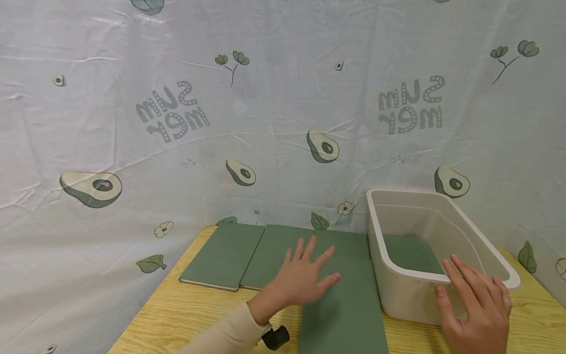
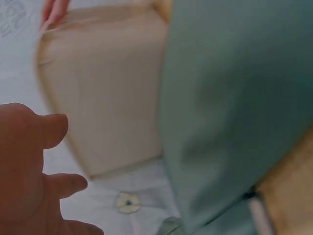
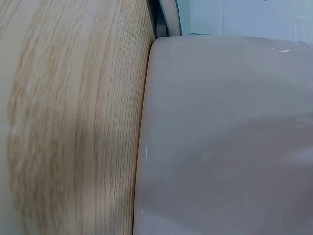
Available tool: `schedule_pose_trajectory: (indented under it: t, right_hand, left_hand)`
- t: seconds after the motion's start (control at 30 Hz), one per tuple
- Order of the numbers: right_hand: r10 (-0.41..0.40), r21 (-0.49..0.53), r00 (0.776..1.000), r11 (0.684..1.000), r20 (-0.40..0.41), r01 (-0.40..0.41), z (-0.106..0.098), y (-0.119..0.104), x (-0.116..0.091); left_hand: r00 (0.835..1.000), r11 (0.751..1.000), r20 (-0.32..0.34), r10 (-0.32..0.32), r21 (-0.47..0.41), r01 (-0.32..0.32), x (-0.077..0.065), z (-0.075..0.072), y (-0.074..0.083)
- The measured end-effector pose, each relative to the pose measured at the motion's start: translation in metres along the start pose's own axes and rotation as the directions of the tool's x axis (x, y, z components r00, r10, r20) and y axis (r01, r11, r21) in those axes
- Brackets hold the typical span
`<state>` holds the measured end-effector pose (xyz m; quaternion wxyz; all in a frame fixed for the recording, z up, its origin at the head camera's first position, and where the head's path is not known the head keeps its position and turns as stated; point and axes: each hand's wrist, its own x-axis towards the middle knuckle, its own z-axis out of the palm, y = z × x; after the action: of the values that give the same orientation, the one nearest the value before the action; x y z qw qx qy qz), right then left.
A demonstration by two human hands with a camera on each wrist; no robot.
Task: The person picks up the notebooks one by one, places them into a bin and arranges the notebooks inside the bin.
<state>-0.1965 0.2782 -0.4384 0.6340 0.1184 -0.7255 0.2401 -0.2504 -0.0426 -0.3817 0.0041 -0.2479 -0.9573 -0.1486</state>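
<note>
Closest to you is the near book [image 1: 342,319], reaching from the table's front toward the back book and running just beside the bin [image 1: 413,295]. You can't tell from here whether its far edge overlaps the back book or only meets it, so check that join before putting weight on it.

Your right hand [image 1: 482,305] rests on the bin's near rim, fingers long and relaxed over the edge, thumb outside. A light, steady touch should do; pushing down there could tip or slide the bin.

Your left hand [image 1: 300,280] is spread wide above the books and grips nothing; you can't tell whether it touches a cover. If you shift a book, a flat palm probably spreads the load better than fingertips and keeps the cover from skidding. Watch the wrist camera [image 1: 276,338], low beside the near book, so it doesn't catch the edge.

Farther off, the left book [image 1: 225,253] and middle book [image 1: 276,250] lie side by side on the table [image 1: 177,314], with the back book [image 1: 342,244] next along. Another, the inner book [image 1: 411,253], lies inside the bin.
</note>
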Motion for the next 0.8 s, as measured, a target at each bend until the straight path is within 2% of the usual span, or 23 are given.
schedule_pose_trajectory:
  t: [0.17, 0.33, 0.5, 0.6, 0.8]
  right_hand:
    - [-0.005, 0.005, 1.000, 1.000, -0.012, 0.005, 0.001, -0.001, 0.001]
    - [-0.009, 0.008, 1.000, 1.000, -0.024, 0.010, 0.002, -0.002, 0.001]
    - [-0.013, 0.010, 1.000, 1.000, -0.028, 0.013, 0.002, -0.002, 0.001]
    - [-0.008, 0.006, 1.000, 1.000, -0.017, 0.008, 0.002, -0.001, 0.001]
    - [0.007, -0.012, 1.000, 1.000, 0.019, -0.006, 0.000, 0.002, 0.000]
  left_hand:
    - [0.996, 1.000, 0.089, 0.006, -0.013, -0.005, 0.002, 0.027, -0.008]
    - [0.979, 0.999, 0.201, -0.035, -0.009, 0.038, 0.004, 0.046, -0.012]
    - [0.961, 0.996, 0.263, -0.090, 0.023, 0.087, 0.003, 0.051, -0.010]
    - [0.953, 0.996, 0.286, -0.094, 0.030, 0.090, 0.003, 0.054, -0.011]
    - [0.955, 0.997, 0.284, -0.079, 0.031, 0.074, 0.002, 0.057, -0.013]
